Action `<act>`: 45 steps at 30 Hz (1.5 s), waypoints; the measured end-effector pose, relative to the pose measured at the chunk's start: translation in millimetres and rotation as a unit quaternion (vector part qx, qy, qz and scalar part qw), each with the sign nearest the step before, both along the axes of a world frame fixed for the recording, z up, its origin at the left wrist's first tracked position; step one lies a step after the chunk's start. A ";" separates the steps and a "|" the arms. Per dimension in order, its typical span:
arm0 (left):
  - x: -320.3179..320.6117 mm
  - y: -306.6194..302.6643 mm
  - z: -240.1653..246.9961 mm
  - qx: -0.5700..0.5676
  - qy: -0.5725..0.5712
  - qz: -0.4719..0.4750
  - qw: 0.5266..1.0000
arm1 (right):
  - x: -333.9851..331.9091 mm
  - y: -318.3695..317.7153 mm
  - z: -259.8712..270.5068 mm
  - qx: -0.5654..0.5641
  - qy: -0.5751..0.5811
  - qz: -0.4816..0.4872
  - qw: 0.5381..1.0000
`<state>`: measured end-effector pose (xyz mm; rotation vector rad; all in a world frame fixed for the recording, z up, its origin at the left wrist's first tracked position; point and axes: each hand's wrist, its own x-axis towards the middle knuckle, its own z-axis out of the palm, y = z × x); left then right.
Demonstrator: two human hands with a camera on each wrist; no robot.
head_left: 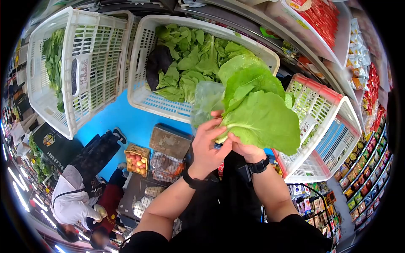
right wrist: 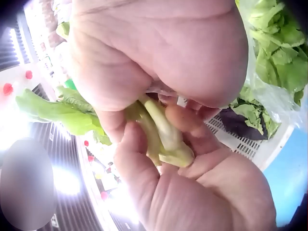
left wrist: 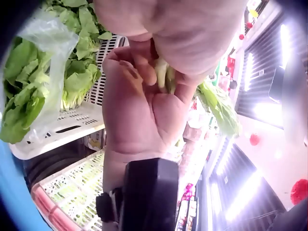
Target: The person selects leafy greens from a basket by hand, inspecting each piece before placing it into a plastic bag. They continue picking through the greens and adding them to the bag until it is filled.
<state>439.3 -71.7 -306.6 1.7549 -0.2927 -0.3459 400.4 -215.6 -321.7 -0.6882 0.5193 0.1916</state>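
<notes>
Both hands hold a bunch of broad-leaved greens [head_left: 263, 122] by its pale stalks [right wrist: 166, 130], leaves pointing away from the body. My left hand [head_left: 206, 145] curls its fingers and thumb around the stalk base. My right hand [head_left: 249, 149] grips the stalks from the other side, its fingers partly hidden under the leaves. In the right wrist view, my left hand [right wrist: 202, 187] pinches the cut end below the right palm. A clear plastic bag [head_left: 205, 101] lies beyond the left fingers, over the near edge of a white crate [head_left: 177, 110] of greens.
White crates [head_left: 95, 71] with greens stand at the left; a red-and-white crate [head_left: 320, 126] is tilted at the right. A fruit box [head_left: 137, 160] and a wire basket [head_left: 166, 166] stand lower left, near two people. Shelves of packets [head_left: 363, 177] line the right.
</notes>
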 end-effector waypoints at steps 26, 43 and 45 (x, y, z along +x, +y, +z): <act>11.1 46.6 -28.9 0.415 0.049 -0.105 0.903 | -67.1 -40.4 -1.4 -0.305 -0.017 0.055 0.951; 3.6 98.0 -95.4 -0.016 0.401 0.023 0.916 | 12.8 -30.1 -106.9 -0.704 -0.371 0.331 0.507; -1.8 95.7 -100.2 -0.035 0.402 0.038 0.914 | 19.6 -34.0 -114.0 -0.723 -0.383 0.336 0.467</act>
